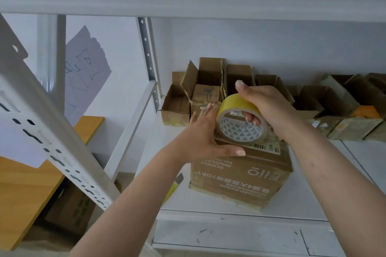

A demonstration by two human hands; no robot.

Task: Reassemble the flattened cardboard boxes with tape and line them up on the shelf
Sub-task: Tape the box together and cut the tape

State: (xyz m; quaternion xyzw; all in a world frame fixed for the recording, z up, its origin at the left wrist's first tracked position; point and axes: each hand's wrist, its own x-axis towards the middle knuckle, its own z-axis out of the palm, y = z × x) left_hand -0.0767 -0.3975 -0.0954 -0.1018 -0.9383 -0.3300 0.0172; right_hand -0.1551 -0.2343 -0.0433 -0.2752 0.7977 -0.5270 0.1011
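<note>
Shelving fills my view: a white perforated upright (52, 148) slants across the left of the frame, with an orange-brown board (27, 192) low behind it and a sheet of paper with blue pen marks (85, 73) hanging at upper left. A yellow object (174, 188) pokes out just under my left forearm; I cannot tell what it is.

Left of centre, my left hand (206, 137) lies flat with fingers straight, pressing on the top left edge of the closed cardboard box (240, 175), its thumb stretched along the box's front top edge. That box sits on the white shelf (208, 204) in the middle of the frame, near the front lip, its printed face reading upside down to me, and a barcode label (263, 146) shows on its top.

Directly to the right of my left hand's fingertips, touching them, is the roll of yellow tape (240, 119), standing tilted on the box top. My right hand (267, 106) grips it from above, fingers curled through the core and thumb raised over the roll.

Behind, along the back of the shelf, a row of open cardboard boxes (208, 83) runs from centre to the right edge; one at far right holds something orange (365, 111).
</note>
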